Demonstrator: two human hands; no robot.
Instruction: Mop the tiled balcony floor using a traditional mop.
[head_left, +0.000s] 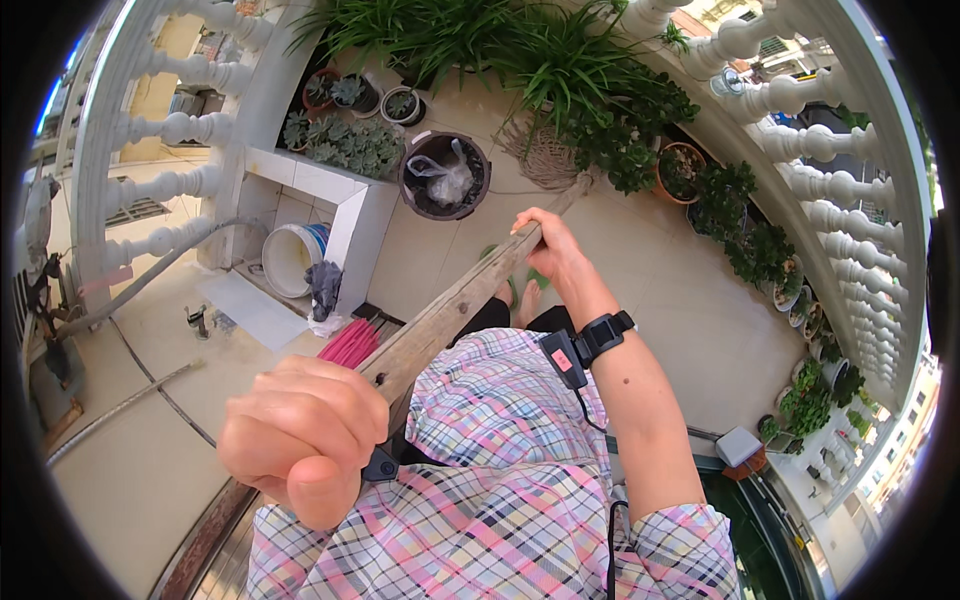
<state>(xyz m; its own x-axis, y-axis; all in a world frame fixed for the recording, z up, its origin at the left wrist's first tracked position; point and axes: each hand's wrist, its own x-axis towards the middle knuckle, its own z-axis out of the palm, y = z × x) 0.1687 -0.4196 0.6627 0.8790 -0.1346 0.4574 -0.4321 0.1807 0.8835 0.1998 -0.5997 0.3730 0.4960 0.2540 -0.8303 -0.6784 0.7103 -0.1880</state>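
Observation:
A string mop lies across the view, its wooden handle (457, 307) slanting from lower left to upper right. My left hand (304, 439) is closed round the handle's near end, close to my chest. Further down the handle, my right hand (551, 240) grips it, with a black strap and small device on that wrist. The mop's strands (546, 154) rest on the tiled floor beside potted plants, partly hidden by leaves.
A dark round bucket (445, 176) holding a clear plastic bag stands left of the mop head. Potted plants (679, 172) line the curved balustrade. At left are a tiled ledge (360, 225), a white bucket (289, 259), a tap (197, 321), a hose and pink bristles (349, 343).

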